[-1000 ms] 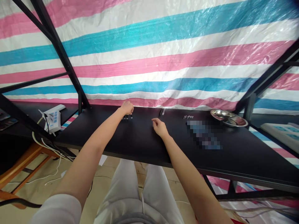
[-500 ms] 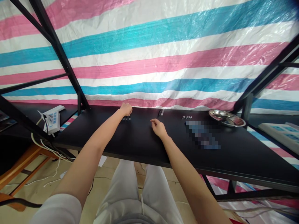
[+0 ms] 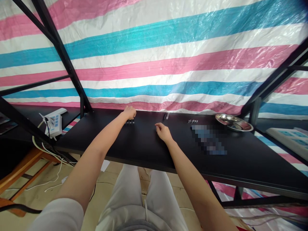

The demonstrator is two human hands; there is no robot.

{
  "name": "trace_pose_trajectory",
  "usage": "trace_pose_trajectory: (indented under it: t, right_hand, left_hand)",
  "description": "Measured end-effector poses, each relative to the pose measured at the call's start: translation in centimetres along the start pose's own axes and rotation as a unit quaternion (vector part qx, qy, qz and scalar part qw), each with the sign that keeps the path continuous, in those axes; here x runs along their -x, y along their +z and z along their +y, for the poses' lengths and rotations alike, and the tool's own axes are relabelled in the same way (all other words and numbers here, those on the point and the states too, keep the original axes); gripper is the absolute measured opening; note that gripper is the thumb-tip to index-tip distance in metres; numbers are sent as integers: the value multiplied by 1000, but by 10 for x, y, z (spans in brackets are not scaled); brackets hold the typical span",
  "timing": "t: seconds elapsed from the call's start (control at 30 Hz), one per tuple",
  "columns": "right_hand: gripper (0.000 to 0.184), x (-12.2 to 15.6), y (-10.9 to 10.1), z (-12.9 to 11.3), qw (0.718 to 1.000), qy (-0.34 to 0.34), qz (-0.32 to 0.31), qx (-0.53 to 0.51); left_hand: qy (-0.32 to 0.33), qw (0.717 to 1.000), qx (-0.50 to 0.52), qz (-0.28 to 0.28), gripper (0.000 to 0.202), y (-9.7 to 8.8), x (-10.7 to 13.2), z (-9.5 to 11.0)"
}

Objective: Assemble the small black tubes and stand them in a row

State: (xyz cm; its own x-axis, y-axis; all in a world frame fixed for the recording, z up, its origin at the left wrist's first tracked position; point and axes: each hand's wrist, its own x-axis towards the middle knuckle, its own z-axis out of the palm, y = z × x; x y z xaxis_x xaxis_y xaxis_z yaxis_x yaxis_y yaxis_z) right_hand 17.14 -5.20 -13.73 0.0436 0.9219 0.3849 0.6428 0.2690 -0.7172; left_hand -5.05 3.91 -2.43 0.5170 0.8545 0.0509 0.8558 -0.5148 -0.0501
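My left hand (image 3: 130, 113) reaches to the back of the black table (image 3: 144, 144), its fingers closed and bent downward. Right by its fingertips stands a short row of several small dark tube-like pieces (image 3: 130, 122) with pale ends. Whether the fingers grip one of them is hidden. My right hand (image 3: 164, 132) rests on the tabletop near the middle, fingers curled in and nothing visible in them. Just beyond it lie a small black cylinder (image 3: 164, 116) and a slim clear tube (image 3: 167, 115), side by side.
Several small shiny metal pieces (image 3: 192, 121) lie to the right, behind a blurred-out dark blue item (image 3: 209, 140). A shiny steel dish (image 3: 240, 125) is at the back right. Black frame posts (image 3: 64, 61) flank the table. A striped plastic sheet (image 3: 163, 57) hangs behind.
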Motion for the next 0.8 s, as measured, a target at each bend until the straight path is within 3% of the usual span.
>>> trace_pose_trajectory:
  t: [0.23,0.4,0.53,0.67,0.8]
  right_hand:
    - [25,0,1,1,1000,-5,1,1]
    - [26,0,1,0,1000,0,-6,1]
    - [27,0,0,-2,1000,-1,3,11]
    - [27,0,-2,0,998,9,52,30]
    - [26,-4,-4,7,991,55,115,41]
  left_hand:
    - [-1,1000,8,5,23,-10,4,2]
    - [71,986,74,133,23,-11,20,36]
    - [119,952,190,208,20,14,33,75]
    - [53,931,268,244,22,52,39,100]
    - [-6,916,299,266,24,80,44,109]
